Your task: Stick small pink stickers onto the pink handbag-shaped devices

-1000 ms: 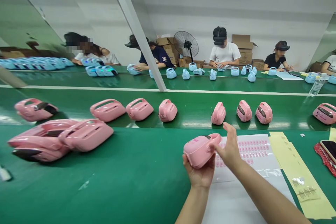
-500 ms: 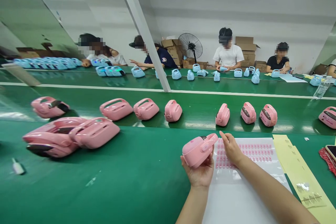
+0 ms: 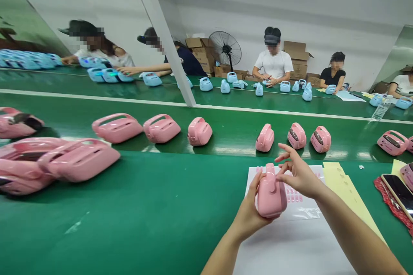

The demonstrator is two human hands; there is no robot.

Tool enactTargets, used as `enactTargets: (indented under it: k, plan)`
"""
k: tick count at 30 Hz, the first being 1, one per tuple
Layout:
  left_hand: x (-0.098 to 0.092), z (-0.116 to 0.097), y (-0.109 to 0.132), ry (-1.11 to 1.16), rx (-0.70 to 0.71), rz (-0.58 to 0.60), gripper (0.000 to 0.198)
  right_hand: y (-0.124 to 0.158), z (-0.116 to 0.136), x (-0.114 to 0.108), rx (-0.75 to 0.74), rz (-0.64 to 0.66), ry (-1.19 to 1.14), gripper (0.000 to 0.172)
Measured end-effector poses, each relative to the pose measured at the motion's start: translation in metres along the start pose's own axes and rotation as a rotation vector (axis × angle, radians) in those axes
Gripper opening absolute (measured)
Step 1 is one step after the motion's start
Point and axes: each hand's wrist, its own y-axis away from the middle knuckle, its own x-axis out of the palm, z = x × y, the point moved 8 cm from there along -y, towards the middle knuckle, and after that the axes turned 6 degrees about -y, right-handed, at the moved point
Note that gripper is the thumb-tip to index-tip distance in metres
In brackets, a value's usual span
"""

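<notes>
Upright in my left hand [image 3: 254, 212] is a pink handled device [image 3: 271, 200], like a small portable speaker, its narrow end facing me. My left fingers wrap its left side and underside. My right hand [image 3: 298, 174] is at the right of the device's handle, thumb and forefinger close together in a pinch and the other fingers raised. Whatever the pinch holds, if anything, is too small to make out. Beneath both hands lies a sheet of pink oval stickers [image 3: 295, 197], partly covered by the device, on a white sheet [image 3: 290, 245].
Several pink devices [image 3: 118, 128] stand along the bench's back strip, others lie stacked [image 3: 80, 161] at left. Yellow paper [image 3: 342, 184] and a phone [image 3: 398, 193] on red cloth are at right. Across the bench, several people [image 3: 274, 62] handle blue devices [image 3: 206, 84]. A slanted post [image 3: 161, 30] rises ahead.
My left hand has moved right and turned the device so its narrow end faces me. My right hand has lifted off the sticker sheet to the handle. The view has swung right.
</notes>
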Motion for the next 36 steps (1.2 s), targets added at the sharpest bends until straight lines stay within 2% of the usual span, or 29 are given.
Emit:
enactTargets:
  k: [2,7,11,15,20,24,27,29,33,36]
  plan:
    - [0.01,-0.001,0.001,-0.06,-0.003,0.082,0.097,0.008,-0.003,0.005,0.075,0.049,0.052,0.073]
    - [0.017,-0.009,-0.001,-0.151,-0.018,0.144,0.087,0.017,-0.023,0.01,0.211,0.078,0.08,0.078]
    - [0.02,-0.012,-0.001,-0.165,-0.026,0.169,0.085,0.02,-0.029,0.009,0.213,0.071,0.076,0.078]
    - [0.018,-0.009,0.0,-0.106,0.024,0.123,0.085,0.021,-0.029,0.008,0.178,0.082,0.106,0.078]
    - [0.013,0.0,0.001,0.059,0.018,0.03,0.087,0.022,-0.025,0.009,0.059,0.085,0.245,0.076]
    - [0.011,0.004,0.0,0.232,-0.079,-0.01,0.085,0.031,-0.018,0.014,-0.181,0.063,0.433,0.076]
    - [0.009,0.003,0.0,0.185,-0.077,-0.024,0.084,0.045,-0.011,0.02,-0.406,0.027,0.585,0.07]
    - [0.01,0.002,0.001,0.101,-0.046,-0.008,0.085,0.052,-0.009,0.023,-0.493,-0.004,0.665,0.067]
    - [0.01,0.002,0.002,0.038,-0.03,0.003,0.086,0.057,-0.009,0.026,-0.512,-0.04,0.657,0.066]
    - [0.01,-0.003,0.0,0.069,-0.03,0.006,0.083,0.053,-0.01,0.02,-0.477,-0.136,0.566,0.067]
